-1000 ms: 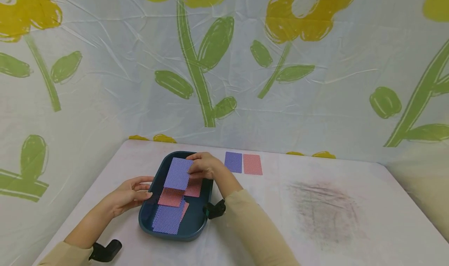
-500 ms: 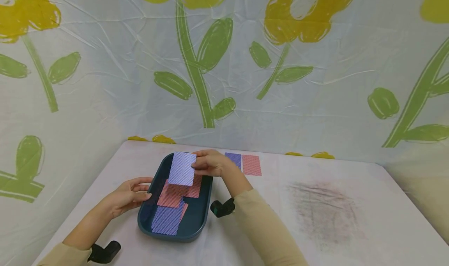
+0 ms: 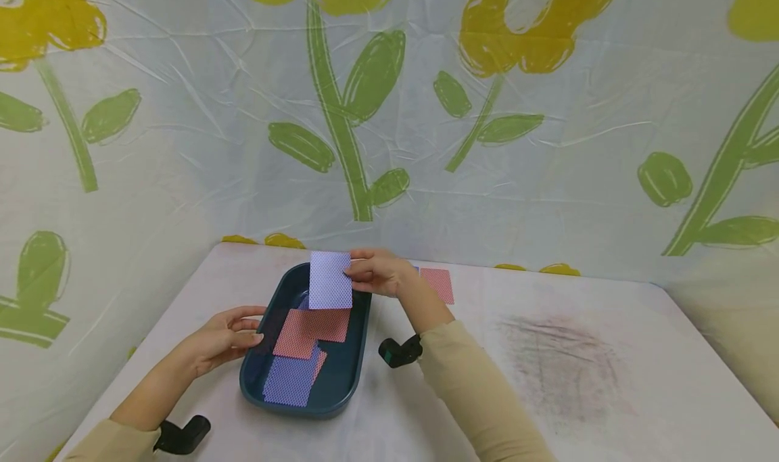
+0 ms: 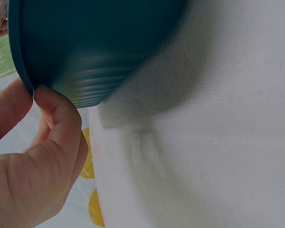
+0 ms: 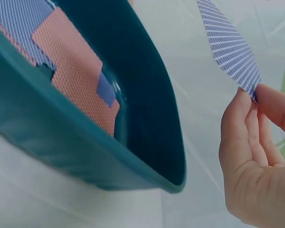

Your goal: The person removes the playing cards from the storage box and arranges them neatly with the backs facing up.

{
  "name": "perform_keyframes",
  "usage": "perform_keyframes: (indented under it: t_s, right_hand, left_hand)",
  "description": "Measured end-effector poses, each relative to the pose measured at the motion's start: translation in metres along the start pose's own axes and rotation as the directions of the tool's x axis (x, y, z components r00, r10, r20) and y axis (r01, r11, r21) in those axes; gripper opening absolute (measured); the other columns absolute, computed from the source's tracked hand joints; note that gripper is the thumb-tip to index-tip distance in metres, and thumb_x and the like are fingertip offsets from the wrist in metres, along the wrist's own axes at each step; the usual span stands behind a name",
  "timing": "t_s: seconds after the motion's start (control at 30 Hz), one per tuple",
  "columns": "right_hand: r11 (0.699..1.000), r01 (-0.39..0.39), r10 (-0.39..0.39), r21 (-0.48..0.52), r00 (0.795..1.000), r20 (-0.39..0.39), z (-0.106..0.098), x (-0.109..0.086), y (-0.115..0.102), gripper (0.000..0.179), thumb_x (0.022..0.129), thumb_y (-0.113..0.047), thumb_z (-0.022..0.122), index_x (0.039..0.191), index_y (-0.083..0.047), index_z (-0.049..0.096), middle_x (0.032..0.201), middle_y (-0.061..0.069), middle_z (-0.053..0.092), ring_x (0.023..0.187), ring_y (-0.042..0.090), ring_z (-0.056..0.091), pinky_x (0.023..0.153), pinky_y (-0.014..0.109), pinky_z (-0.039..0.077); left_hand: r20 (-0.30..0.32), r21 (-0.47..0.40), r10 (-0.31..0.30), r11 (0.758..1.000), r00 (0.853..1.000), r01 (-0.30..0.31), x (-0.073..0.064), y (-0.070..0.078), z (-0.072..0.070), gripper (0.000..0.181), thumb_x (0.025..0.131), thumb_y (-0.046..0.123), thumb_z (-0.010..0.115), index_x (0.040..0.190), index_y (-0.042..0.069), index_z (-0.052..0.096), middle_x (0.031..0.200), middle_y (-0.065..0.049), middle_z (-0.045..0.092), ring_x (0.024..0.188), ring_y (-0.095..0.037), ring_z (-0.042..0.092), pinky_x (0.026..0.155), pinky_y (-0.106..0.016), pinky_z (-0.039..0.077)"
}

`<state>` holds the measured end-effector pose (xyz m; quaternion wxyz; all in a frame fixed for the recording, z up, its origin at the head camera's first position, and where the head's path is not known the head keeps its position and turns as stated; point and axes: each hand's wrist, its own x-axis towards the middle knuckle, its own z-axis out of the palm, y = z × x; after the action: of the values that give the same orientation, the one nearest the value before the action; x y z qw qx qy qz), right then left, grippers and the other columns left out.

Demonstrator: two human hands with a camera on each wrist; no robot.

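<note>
My right hand [image 3: 380, 272] pinches a blue-backed playing card [image 3: 331, 280] by its right edge, above the far end of a dark teal bin [image 3: 341, 387]. In the right wrist view the card [image 5: 230, 50] is between thumb and fingertips, clear of the bin's rim. My left hand [image 3: 225, 340] grips the bin's left rim; the left wrist view shows thumb and fingers [image 4: 61, 118] pinching that rim. Inside the bin lie red-backed cards [image 3: 295, 333] and blue-backed cards [image 3: 289, 381], partly overlapping. The held card's face is hidden.
A red-backed card [image 3: 437, 285] lies on the white table [image 3: 475, 367] right of the bin. A blue-backed card beside it is mostly hidden by my right hand. A dark smudge [image 3: 562, 367] marks the table. A flowered cloth [image 3: 548, 178] hangs behind.
My right hand has lifted the blue-backed card up and to the right, from over the other cards to above the bin's far rim. My left hand stays on the bin.
</note>
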<state>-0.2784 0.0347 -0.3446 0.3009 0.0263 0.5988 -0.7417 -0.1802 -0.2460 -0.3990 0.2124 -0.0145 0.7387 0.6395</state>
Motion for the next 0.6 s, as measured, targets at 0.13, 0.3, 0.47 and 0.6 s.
perform_keyframes:
  t_s: [0.13, 0.3, 0.47, 0.6]
  right_hand:
    - [1.000, 0.008, -0.008, -0.002, 1.000, -0.009, -0.006, -0.002, -0.003, 0.042, 0.086, 0.012, 0.053, 0.127, 0.004, 0.048, 0.085, 0.006, 0.061, 0.072, 0.015, 0.060, 0.059, 0.024, 0.050]
    - [1.000, 0.025, -0.025, -0.009, 1.000, -0.015, -0.014, -0.005, -0.007, 0.045, 0.086, 0.011, 0.052, 0.130, 0.004, 0.045, 0.090, 0.008, 0.061, 0.075, 0.016, 0.060, 0.061, 0.023, 0.051]
    - [0.999, 0.042, -0.042, 0.028, 0.999, -0.013, -0.024, -0.008, -0.010, 0.050, 0.087, 0.013, 0.049, 0.135, 0.006, 0.039, 0.097, 0.010, 0.058, 0.079, 0.017, 0.060, 0.064, 0.025, 0.051]
    - [0.997, 0.040, -0.039, 0.061, 0.999, -0.022, -0.033, -0.010, -0.013, 0.051, 0.088, 0.013, 0.048, 0.137, 0.005, 0.037, 0.097, 0.010, 0.057, 0.079, 0.017, 0.060, 0.065, 0.024, 0.051]
  left_hand:
    - [-0.001, 0.002, -0.002, 1.000, 1.000, 0.002, 0.000, 0.000, -0.001, 0.065, 0.086, 0.000, 0.061, 0.140, -0.007, 0.027, 0.113, -0.015, 0.050, 0.091, -0.019, 0.056, 0.079, -0.029, 0.050]
    - [0.000, -0.001, -0.003, 1.000, 1.000, 0.003, 0.001, 0.000, -0.001, 0.065, 0.086, 0.001, 0.061, 0.141, -0.006, 0.026, 0.113, -0.016, 0.049, 0.091, -0.019, 0.055, 0.079, -0.029, 0.050]
    - [-0.001, 0.003, 0.001, 1.000, 1.000, -0.001, 0.001, -0.001, -0.001, 0.066, 0.086, 0.001, 0.062, 0.141, -0.006, 0.026, 0.114, -0.016, 0.049, 0.091, -0.019, 0.056, 0.079, -0.029, 0.050]
    - [-0.001, 0.006, 0.001, 1.000, 1.000, -0.001, 0.001, -0.002, -0.001, 0.066, 0.086, 0.001, 0.062, 0.141, -0.006, 0.027, 0.115, -0.017, 0.048, 0.092, -0.020, 0.056, 0.079, -0.029, 0.050]
